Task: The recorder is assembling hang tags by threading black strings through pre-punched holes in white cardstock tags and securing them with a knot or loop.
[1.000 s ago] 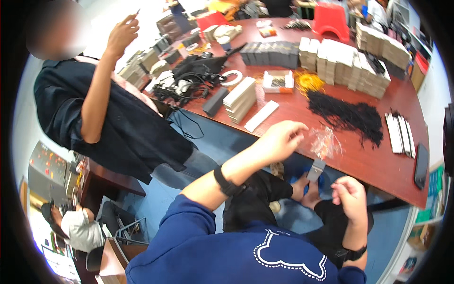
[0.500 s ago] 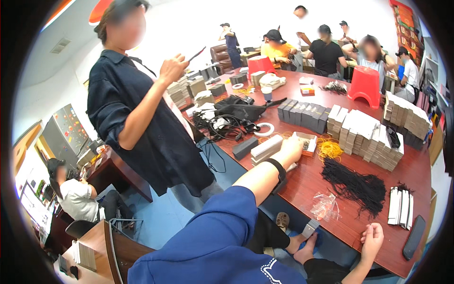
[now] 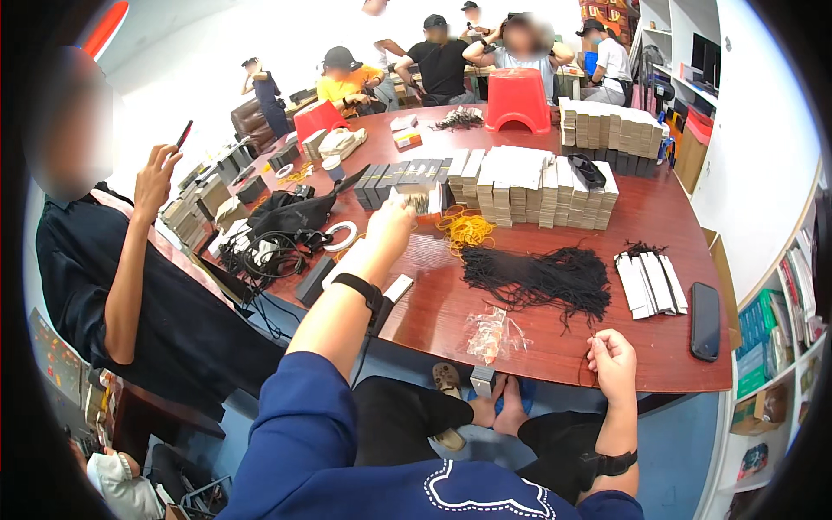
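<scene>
My left hand point(image 3: 390, 230) reaches out over the table to a small open white-and-orange box point(image 3: 426, 204) with small pieces in it. Its fingertips are at the box's near side, partly hidden, so their grip is unclear. Near the front edge, my right hand point(image 3: 614, 357) is closed in a pinch on a thin dark cord point(image 3: 593, 326). Beyond it lies a large bundle of black cords point(image 3: 537, 279). A heap of yellow rubber bands point(image 3: 468, 228) sits beside the small box. Clear plastic bags point(image 3: 494, 336) lie left of my right hand.
Stacks of pale flat boxes point(image 3: 520, 186) and a row of dark boxes point(image 3: 394, 178) stand farther back. White strips with black cords point(image 3: 650, 286) and a black phone point(image 3: 705, 321) lie right. A person in dark clothes point(image 3: 130, 295) stands left, holding a phone. Red stools point(image 3: 518, 100) rest on the table.
The view has swung right, so the table sits farther left. My right hand now pinches a thin cord over the table edge. My left hand stays at the small box.
</scene>
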Demonstrator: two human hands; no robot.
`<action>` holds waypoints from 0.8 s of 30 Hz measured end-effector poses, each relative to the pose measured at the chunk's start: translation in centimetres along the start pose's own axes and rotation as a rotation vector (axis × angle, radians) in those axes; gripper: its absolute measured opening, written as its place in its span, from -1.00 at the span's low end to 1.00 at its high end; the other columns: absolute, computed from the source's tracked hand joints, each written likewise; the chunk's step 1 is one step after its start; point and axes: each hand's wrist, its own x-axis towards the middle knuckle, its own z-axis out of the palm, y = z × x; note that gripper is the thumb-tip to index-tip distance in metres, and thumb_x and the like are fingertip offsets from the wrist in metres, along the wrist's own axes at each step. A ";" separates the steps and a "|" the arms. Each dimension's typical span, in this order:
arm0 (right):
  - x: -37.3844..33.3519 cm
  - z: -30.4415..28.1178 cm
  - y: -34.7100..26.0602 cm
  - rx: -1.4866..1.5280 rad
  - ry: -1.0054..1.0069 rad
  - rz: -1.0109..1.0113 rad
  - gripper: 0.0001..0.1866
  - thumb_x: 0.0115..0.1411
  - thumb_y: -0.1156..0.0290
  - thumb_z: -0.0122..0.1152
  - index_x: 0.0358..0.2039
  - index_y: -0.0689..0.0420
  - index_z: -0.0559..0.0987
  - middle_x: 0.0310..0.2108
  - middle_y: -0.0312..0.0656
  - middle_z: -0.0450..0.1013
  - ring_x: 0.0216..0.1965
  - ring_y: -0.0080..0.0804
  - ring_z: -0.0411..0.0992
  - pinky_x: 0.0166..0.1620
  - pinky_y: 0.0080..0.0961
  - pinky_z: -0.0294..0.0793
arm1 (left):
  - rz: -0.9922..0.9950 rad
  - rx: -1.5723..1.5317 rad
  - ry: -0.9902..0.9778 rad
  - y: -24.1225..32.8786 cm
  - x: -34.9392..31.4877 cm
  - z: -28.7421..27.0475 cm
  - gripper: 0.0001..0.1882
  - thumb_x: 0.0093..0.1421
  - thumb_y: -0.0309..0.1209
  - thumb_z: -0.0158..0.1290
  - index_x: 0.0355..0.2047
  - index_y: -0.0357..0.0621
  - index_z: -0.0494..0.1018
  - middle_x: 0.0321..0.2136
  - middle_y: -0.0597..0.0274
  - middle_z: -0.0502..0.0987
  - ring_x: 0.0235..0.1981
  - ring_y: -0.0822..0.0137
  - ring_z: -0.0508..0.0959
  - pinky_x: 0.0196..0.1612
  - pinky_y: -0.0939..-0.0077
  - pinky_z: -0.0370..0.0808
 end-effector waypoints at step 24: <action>0.1 0.0 0.1 -0.063 0.012 -0.050 -0.90 0.23 0.50 0.04 -0.39 0.23 0.49 -0.60 -0.33 0.39 -0.61 -0.69 0.32 -0.52 -0.72 0.34 | 0.143 -0.031 0.144 1.1 1.4 -4.1 -0.88 -0.03 -0.57 -0.01 -0.43 -0.16 0.42 -0.33 0.13 0.43 -0.20 0.10 0.45 -0.23 0.29 0.48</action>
